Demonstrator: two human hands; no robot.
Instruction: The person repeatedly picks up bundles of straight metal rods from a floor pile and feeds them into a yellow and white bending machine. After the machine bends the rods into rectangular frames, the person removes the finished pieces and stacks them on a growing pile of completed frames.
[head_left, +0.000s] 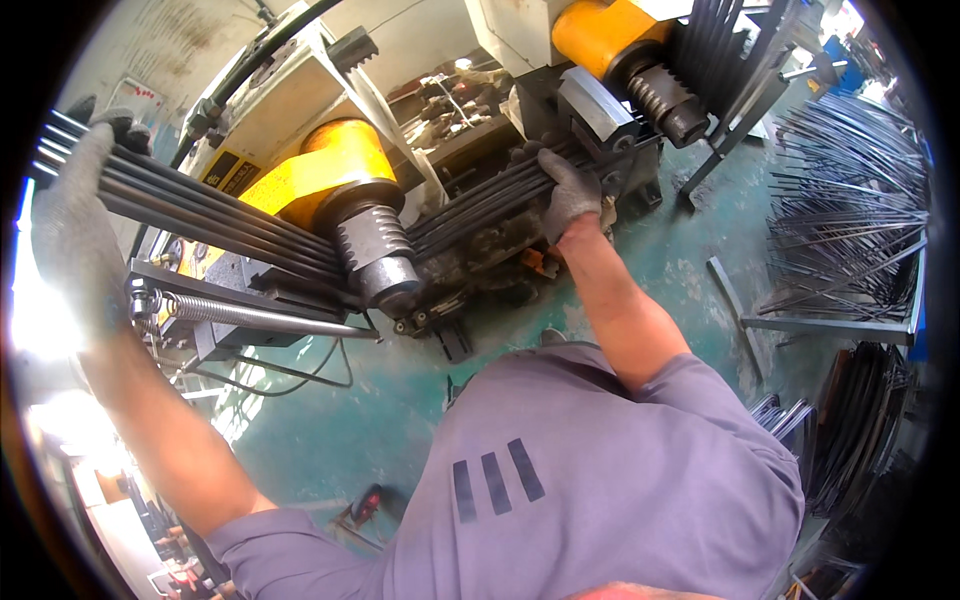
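A row of several long dark metal rods (225,222) runs across the machine, passing behind a grooved steel cylinder (375,245) beneath a yellow machine arm (335,165). At the far left, my left hand (72,205), in a grey work glove, is closed round the rods near their bright ends; its fingertips show beyond them. My right hand (573,196), also gloved, grips the same row on the right of the cylinder, thumb on top. Part of its fingers is hidden. A second yellow arm (598,38) with a grooved cylinder (660,98) stands past my right hand.
A coil spring on a bar (240,312) juts out below the rods on the left. To the right, a large heap of thin metal rods (850,205) lies by a metal frame (830,328). Dark bent rods (862,425) are stacked below it. The floor (330,440) is green.
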